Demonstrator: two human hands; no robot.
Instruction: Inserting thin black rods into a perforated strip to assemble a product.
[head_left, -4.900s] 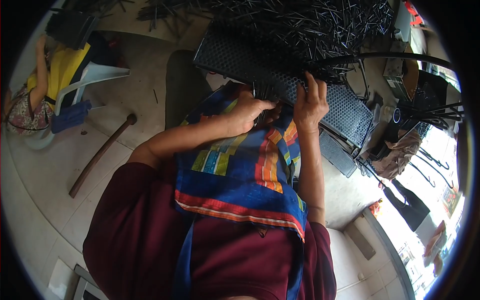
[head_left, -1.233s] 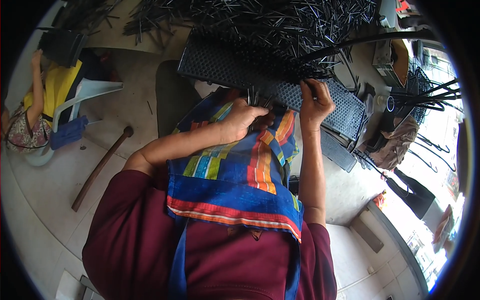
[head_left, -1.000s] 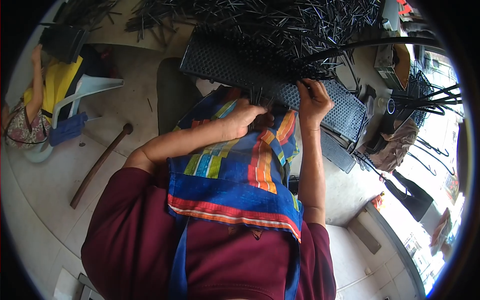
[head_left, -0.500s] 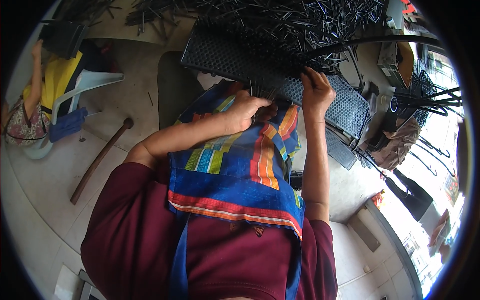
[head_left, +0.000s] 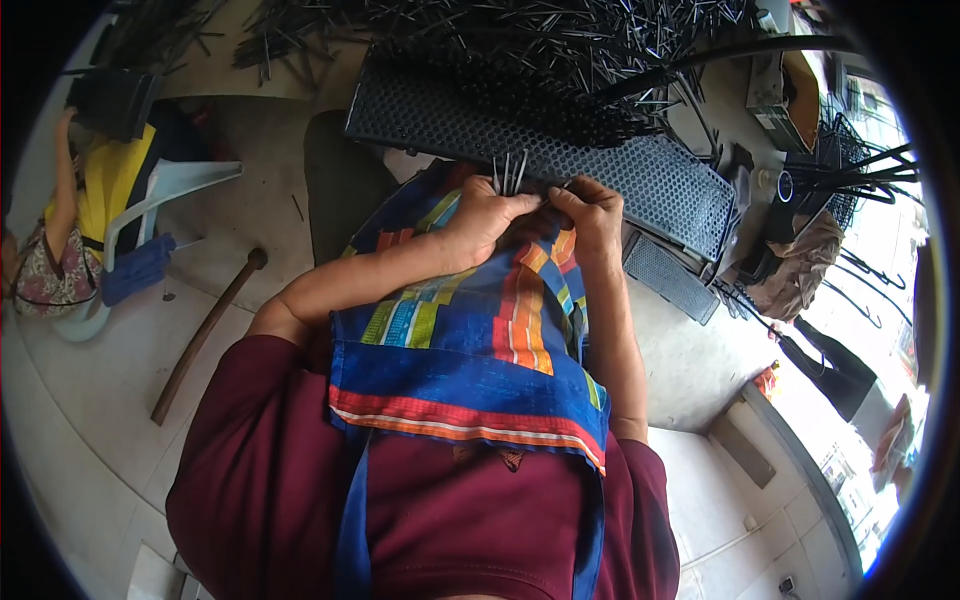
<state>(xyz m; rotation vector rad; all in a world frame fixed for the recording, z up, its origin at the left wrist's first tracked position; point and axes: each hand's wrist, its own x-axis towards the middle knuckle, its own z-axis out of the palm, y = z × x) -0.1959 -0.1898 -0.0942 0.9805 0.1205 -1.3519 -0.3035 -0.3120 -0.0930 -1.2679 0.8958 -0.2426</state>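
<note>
1. I see the left hand (head_left: 478,222) curled round a few rods (head_left: 510,172), thumb reaching inward. I judge that this low grip leaves their tips clear and within reach of the other fingers.
2. The right hand (head_left: 592,215) is beside the left thumb, its thumb and fingertips bent close together. I cannot tell whether they pinch a rod.
3. Both hands are over the apron (head_left: 440,375), just on the near side of the panel (head_left: 675,190). I take it this keeps the reach between them short.
4. The panel lies slanted before the lap, its holes facing up; dark bristles (head_left: 500,90) crowd its far side, while the strip near me shows bare holes. A black bar (head_left: 740,58) arcs in from the right to the bristles.
5. Beyond it, a loose heap (head_left: 690,30) of dark sticks covers much of the table (head_left: 220,75), probably put there for easy picking.
6. A smaller panel (head_left: 670,282) lies below the right end.
7. On the pale floor (head_left: 100,450) I see a wooden stick (head_left: 205,345); to the left, a co-worker (head_left: 110,185) on a chair (head_left: 150,190); to the right, a box (head_left: 780,105), a crumpled brown bag (head_left: 800,265) and bright light.
</note>
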